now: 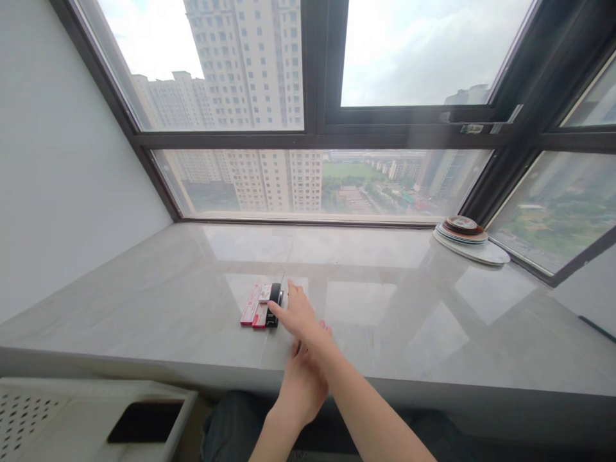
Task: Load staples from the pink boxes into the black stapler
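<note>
A black stapler point(273, 307) lies on the pale stone sill, lengthwise away from me. Touching its left side are several small red-and-white boxes point(251, 304) laid flat together. My right hand point(299, 316) crosses over my left and hovers at the stapler's right side. Its thumb and fingers are spread apart, the thumb tip overlapping the stapler's edge; whether it touches cannot be told. My left hand point(306, 380) is nearer me at the sill's front edge, under my right wrist. Its fingers are curled and partly hidden, with a small dark bit showing between them.
A stack of plates point(474, 251) stands in the far right corner of the sill point(158, 289). Dark-framed windows point(320, 141) rise behind it, with a white wall point(72, 167) at left. Below the front edge at left, a white perforated stand point(81, 417) bears a dark flat rectangle point(144, 422).
</note>
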